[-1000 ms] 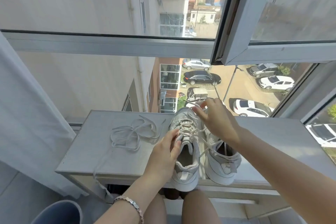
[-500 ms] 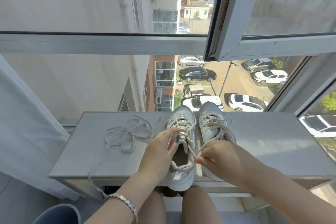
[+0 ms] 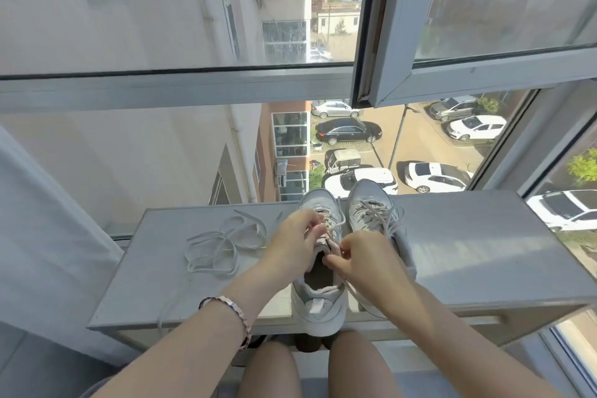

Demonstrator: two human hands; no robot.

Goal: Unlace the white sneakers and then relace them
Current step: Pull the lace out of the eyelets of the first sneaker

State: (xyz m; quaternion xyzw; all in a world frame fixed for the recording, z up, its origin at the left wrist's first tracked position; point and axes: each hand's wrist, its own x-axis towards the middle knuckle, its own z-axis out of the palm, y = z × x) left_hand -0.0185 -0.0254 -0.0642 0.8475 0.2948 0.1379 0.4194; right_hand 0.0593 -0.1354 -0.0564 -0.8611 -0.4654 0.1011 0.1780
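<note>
Two white sneakers stand side by side on a grey ledge (image 3: 468, 255), toes toward the window. The left sneaker (image 3: 318, 304) has its heel over the ledge's front edge; its lace (image 3: 331, 223) runs through the upper eyelets. My left hand (image 3: 295, 247) grips that sneaker's left side near the tongue, thumb and fingers curled at the eyelets. My right hand (image 3: 361, 260) pinches the lace end at the sneaker's right collar. The right sneaker (image 3: 374, 213) is laced, its rear half hidden behind my right hand.
A loose white lace (image 3: 219, 244) lies tangled on the ledge left of the sneakers, one end hanging over the front edge. A white curtain (image 3: 42, 236) hangs at the left. An open window sash (image 3: 420, 42) juts in above right. My knees are below the ledge.
My right hand has drawn back from the toe area toward me and now sits at the left sneaker's collar, pinching the lace. My left hand stayed on the sneaker's left side.
</note>
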